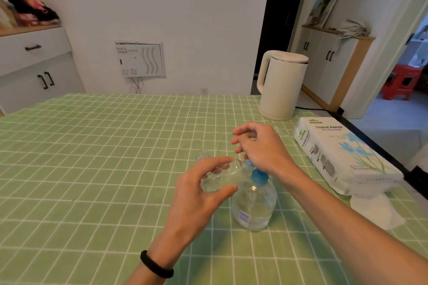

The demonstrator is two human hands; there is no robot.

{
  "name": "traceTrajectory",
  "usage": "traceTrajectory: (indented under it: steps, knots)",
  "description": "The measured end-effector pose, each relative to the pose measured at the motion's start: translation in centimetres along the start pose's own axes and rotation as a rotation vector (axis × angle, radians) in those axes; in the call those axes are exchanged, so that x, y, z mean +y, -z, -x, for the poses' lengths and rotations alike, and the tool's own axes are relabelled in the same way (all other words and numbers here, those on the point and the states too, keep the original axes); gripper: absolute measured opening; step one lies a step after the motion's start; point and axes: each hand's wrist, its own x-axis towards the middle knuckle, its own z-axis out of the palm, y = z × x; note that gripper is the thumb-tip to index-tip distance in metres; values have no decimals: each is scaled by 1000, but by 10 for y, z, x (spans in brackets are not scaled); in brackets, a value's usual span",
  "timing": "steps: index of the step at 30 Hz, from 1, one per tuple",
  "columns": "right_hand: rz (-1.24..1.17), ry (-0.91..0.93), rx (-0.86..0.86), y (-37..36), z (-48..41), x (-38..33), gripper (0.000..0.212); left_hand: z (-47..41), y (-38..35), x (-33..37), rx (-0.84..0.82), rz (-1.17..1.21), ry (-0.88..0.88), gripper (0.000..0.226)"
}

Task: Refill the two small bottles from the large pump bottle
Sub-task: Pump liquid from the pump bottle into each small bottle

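Observation:
The large clear pump bottle (254, 203) with a blue pump head stands upright on the green checked tablecloth (92, 169). My left hand (199, 192) grips a small clear bottle (222, 177), tilted on its side with its mouth at the blue pump spout. My right hand (259, 146) rests on top of the pump head, the heel over the pump and the fingers loosely spread above it. A second small clear bottle (202, 154) stands on the cloth just behind my left hand, partly hidden.
A white electric kettle (280, 85) stands at the back right of the table. A pack of tissue paper (342, 155) lies along the right edge, with a loose tissue (375, 210) in front of it. White cabinets line the left and right walls.

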Motion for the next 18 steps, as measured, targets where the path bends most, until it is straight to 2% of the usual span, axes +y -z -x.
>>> traceTrajectory:
  steps: [18]
  knots:
    - [0, -50, -20, -4, 4, 9, 32, 3, -4, -8, 9, 24, 23, 51]
